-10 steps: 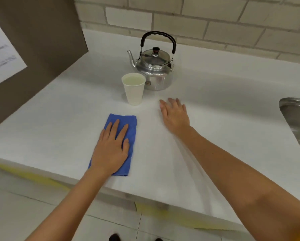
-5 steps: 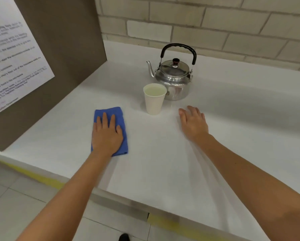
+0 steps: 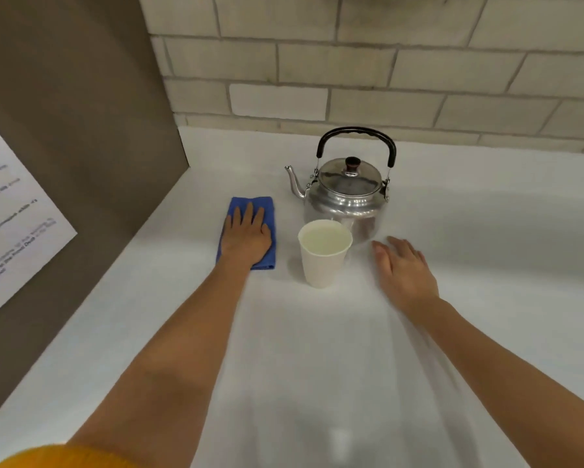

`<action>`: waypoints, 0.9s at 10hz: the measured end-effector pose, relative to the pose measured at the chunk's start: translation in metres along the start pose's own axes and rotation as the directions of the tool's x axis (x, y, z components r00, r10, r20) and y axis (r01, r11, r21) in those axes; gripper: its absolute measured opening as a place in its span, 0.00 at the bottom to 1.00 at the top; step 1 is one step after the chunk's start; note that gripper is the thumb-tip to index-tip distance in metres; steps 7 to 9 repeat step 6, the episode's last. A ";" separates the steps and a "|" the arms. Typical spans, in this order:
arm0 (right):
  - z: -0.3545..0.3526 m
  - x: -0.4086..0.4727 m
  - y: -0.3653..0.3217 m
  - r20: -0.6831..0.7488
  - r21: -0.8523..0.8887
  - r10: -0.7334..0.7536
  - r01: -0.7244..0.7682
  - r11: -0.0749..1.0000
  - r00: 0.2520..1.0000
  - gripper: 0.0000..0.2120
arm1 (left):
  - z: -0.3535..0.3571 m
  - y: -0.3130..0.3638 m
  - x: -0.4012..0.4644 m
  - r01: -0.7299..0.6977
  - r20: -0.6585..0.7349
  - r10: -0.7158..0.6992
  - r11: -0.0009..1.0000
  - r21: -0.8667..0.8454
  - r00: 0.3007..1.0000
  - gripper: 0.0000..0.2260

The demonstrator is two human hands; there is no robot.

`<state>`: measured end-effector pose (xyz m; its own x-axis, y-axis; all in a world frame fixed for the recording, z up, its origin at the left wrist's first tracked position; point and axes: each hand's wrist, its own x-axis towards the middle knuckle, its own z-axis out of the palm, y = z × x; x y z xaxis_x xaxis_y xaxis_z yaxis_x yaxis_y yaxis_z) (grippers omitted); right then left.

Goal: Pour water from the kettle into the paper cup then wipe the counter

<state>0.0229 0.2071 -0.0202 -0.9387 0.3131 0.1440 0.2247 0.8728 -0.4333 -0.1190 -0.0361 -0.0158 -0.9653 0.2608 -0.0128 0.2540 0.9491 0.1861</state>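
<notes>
A shiny metal kettle [image 3: 346, 192] with a black handle stands upright at the back of the white counter [image 3: 317, 366]. Just in front of it is a white paper cup [image 3: 322, 261] filled with water. A folded blue cloth [image 3: 267, 211] lies flat on the counter to the left of the cup. My left hand [image 3: 246, 236] presses flat on the cloth, fingers spread, covering most of it. My right hand [image 3: 405, 270] rests palm down on the bare counter to the right of the cup, holding nothing.
A brown panel [image 3: 81, 130] with a printed paper sheet [image 3: 10, 224] walls off the counter's left side. A pale brick wall [image 3: 385, 69] runs along the back.
My left hand has slid the blue cloth away from me, from near the counter's front edge to level with the cup. The right hand stayed in place. My view has moved forward.
</notes>
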 end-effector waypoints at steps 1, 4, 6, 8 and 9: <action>0.001 0.001 -0.005 -0.021 0.015 0.019 -0.019 1.000 1.000 0.18 | 0.005 0.007 -0.015 -0.097 0.013 0.097 0.995 0.012 0.995 0.23; -0.013 0.002 -0.014 0.067 -0.031 0.099 -0.097 0.995 0.993 0.20 | 0.009 -0.004 -0.055 -0.168 -0.067 0.168 0.986 0.013 0.983 0.22; -0.062 0.024 -0.033 -0.194 -0.050 0.041 -0.051 0.997 0.980 0.20 | -0.022 0.008 -0.051 -0.108 -0.305 -0.013 0.920 -0.377 0.952 0.20; -0.062 0.024 -0.033 -0.194 -0.050 0.041 -0.051 0.997 0.980 0.20 | -0.022 0.008 -0.051 -0.108 -0.305 -0.013 0.920 -0.377 0.952 0.20; -0.062 0.024 -0.033 -0.194 -0.050 0.041 -0.051 0.997 0.980 0.20 | -0.022 0.008 -0.051 -0.108 -0.305 -0.013 0.920 -0.377 0.952 0.20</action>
